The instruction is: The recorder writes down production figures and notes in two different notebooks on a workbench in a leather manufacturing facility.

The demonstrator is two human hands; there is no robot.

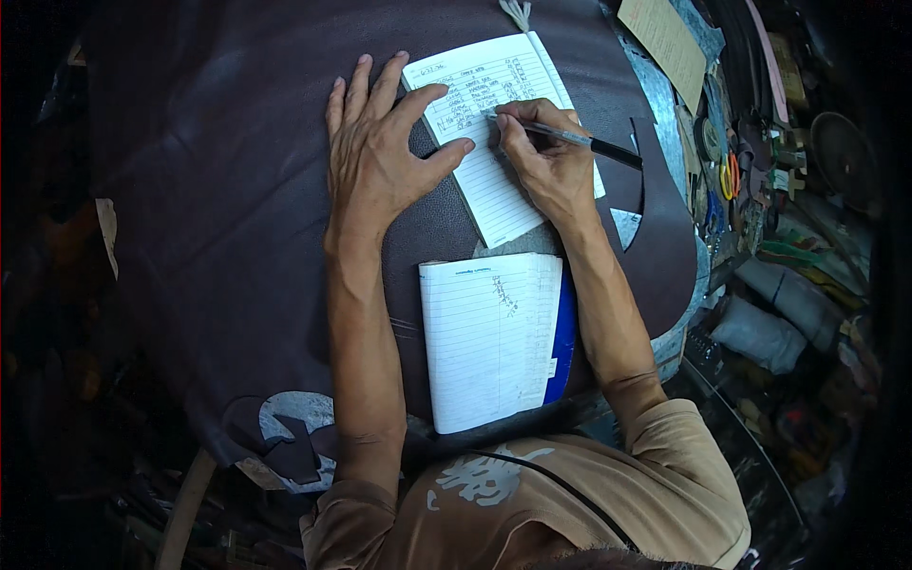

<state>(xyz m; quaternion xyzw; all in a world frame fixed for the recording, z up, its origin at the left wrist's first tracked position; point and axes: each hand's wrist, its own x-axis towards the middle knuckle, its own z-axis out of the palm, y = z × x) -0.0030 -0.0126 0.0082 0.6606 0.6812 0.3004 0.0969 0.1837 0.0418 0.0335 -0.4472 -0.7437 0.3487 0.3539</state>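
Two bare hands over one writing pad (508,195), which lies tilted on the dark brown leather sheet (237,190), far of center. Pad sits between the hands: left hand (380,142) at its left edge, right hand (551,166) over its right half. Left hand is open, palm down, fingers spread; index fingertip and thumb reach onto the page, other three fingers are on the leather left of it. Right hand is closed in a writing grip on a pen (575,139), clear barrel, black back end pointing right. Pen tip is at the handwritten lines on the far part of the page; can't tell if it's touching or just above. Near part of the page is ruled and blank. Second notebook (475,351) lies open on the near side, between the forearms, mostly blank page up, blue cover (563,351) showing along its right edge; neither hand is on it. Off right, well apart from the hands: scissors (730,178) with orange-yellow handles; farther, a tan sheet (663,47).
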